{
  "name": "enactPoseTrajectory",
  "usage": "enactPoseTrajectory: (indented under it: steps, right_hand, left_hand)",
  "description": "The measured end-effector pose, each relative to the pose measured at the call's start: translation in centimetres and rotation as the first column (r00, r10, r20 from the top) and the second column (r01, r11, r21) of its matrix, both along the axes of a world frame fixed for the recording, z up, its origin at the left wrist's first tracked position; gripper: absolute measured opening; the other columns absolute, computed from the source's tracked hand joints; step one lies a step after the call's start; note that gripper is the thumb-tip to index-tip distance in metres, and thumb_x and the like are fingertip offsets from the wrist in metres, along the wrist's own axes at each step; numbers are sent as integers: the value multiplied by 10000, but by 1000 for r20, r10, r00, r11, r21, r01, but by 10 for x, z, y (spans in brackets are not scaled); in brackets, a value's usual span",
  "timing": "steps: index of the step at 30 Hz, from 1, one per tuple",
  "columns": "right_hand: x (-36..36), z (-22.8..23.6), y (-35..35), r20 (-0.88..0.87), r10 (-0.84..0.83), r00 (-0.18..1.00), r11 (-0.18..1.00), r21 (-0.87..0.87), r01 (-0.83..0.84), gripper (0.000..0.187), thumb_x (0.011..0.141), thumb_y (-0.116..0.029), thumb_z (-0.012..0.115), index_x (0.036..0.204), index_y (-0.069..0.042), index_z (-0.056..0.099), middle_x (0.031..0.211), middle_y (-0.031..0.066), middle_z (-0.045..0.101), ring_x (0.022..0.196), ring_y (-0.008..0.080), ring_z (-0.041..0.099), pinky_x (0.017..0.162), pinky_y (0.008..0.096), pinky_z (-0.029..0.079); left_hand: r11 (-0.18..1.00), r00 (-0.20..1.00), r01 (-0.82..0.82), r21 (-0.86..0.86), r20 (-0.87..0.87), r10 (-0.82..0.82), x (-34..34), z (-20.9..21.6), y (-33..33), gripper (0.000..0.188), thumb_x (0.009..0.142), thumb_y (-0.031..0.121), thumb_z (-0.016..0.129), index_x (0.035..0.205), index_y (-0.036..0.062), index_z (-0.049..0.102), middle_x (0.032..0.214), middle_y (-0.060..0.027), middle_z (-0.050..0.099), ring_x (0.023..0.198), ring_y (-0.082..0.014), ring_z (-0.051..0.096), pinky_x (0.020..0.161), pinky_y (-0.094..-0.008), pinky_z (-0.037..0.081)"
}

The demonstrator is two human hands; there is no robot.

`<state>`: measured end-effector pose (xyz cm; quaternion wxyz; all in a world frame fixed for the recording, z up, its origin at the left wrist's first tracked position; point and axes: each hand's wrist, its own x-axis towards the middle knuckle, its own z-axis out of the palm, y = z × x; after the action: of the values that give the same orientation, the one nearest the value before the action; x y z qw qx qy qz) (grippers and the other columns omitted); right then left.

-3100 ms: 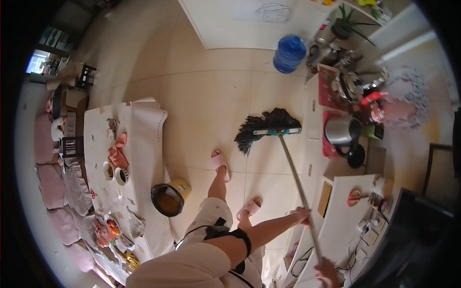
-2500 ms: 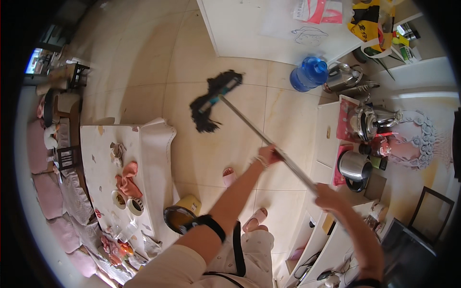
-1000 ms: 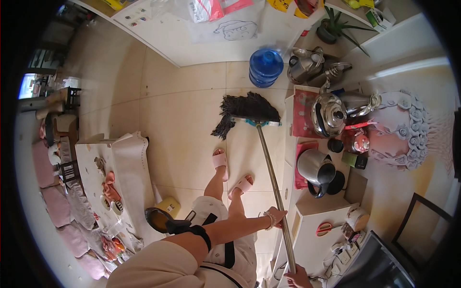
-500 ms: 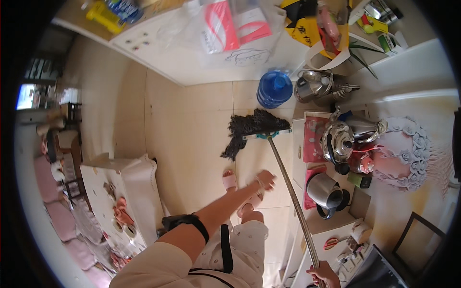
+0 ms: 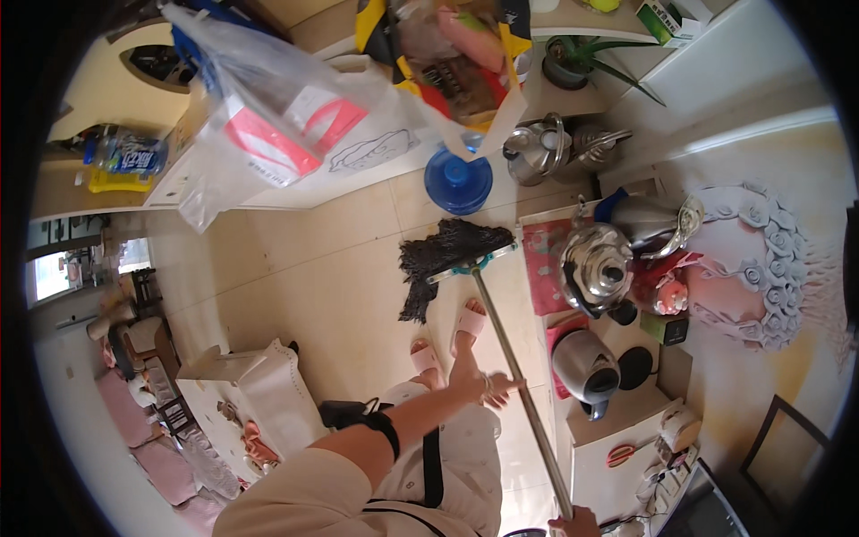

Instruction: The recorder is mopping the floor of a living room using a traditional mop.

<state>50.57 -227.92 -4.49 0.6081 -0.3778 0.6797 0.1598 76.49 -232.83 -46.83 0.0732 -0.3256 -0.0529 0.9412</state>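
A mop with a dark, shaggy head lies on the tiled floor ahead of my feet. Its long metal handle slants back toward the lower right. Around the handle's upper end, at the lower edge of the view, my right hand is closed. My left hand is beside the middle of the handle, fingers apart, with the fingertips at or just touching the pole; actual contact is hard to tell. Pink slippers are on my feet, just behind the mop head.
A blue water jug stands beyond the mop, near metal flasks. On the right, a cabinet carries a silver teapot and a steel kettle. A plastic bag hangs over the far counter. At left stands a cloth-covered table.
My left hand has come down and right to the mop handle. One foot has stepped forward toward the mop head. The view has turned, so the far counter appears shifted left.
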Motion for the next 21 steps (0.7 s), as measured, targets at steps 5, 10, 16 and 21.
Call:
enactPoseTrajectory:
  steps: [5, 10, 16, 21]
  right_hand:
    - [-42, 24, -34, -103, 133, 986, 989, -49, -139, 275, 636, -235, 676, 738, -1, 573, 620, 174, 571, 597, 333, 566, 536, 400, 433]
    - [-59, 29, -151, -232, 450, 862, 888, 215, -406, 321, 649, -209, 668, 808, 56, 583, 657, 217, 580, 583, 298, 608, 547, 365, 480]
    - [2, 55, -303, -263, 611, 747, 751, 492, -441, 278, 672, -194, 625, 826, 33, 579, 622, 162, 589, 509, 227, 594, 509, 344, 471]
    - [67, 66, -337, -230, 669, 707, 687, 553, -470, 262, 670, -190, 621, 827, 15, 580, 594, 161, 580, 501, 228, 586, 476, 332, 457]
  left_hand:
    - [870, 787, -467, 160, 523, 327, -128, 145, -76, 216, 803, 76, 554, 868, -50, 392, 715, -119, 469, 596, -260, 558, 564, -408, 553]
    - [738, 665, -674, -19, 419, 618, -134, 150, -136, 183, 769, 40, 561, 703, -62, 425, 625, -147, 478, 528, -275, 561, 551, -438, 547]
    - [531, 460, -844, -77, 408, 789, -108, 163, -194, 134, 760, 43, 524, 738, -67, 451, 627, -135, 510, 547, -276, 588, 520, -416, 551]
    - [402, 350, -912, -84, 355, 867, -61, 168, -191, 143, 766, 49, 519, 736, -80, 465, 675, -146, 545, 552, -280, 596, 529, -382, 558]
